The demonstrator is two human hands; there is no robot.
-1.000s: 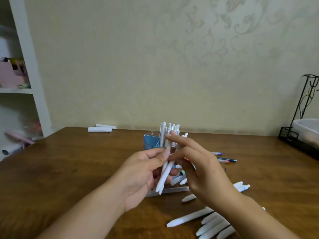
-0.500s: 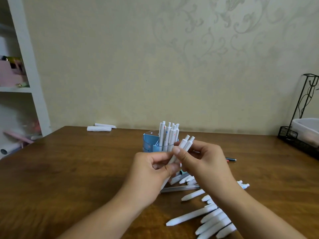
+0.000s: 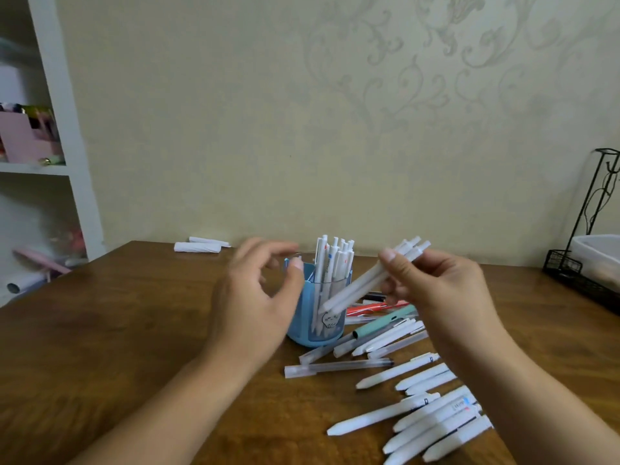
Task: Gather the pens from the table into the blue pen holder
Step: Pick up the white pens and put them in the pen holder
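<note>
Head view: the right hand (image 3: 432, 290) grips a small bundle of white pens (image 3: 365, 280), long axis slanting, tips down-left toward the blue pen holder (image 3: 315, 327), click ends up-right. The holder stands on the desk (image 3: 134, 330), just left of and below the tips, already part filled. The left hand (image 3: 258, 297) hovers relaxed, fingers loosely spread, holding nothing, beside the holder's left wall. Loose pens (image 3: 419, 411) lie near right.

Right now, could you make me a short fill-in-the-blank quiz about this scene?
1. The right hand holds a bundle of ____ plastic pens.
2. The round pen holder is coloured ____.
3. The open left hand holds ____.
4. Loose pens lie on a ____ table.

Answers: white; blue; nothing; wooden
</note>
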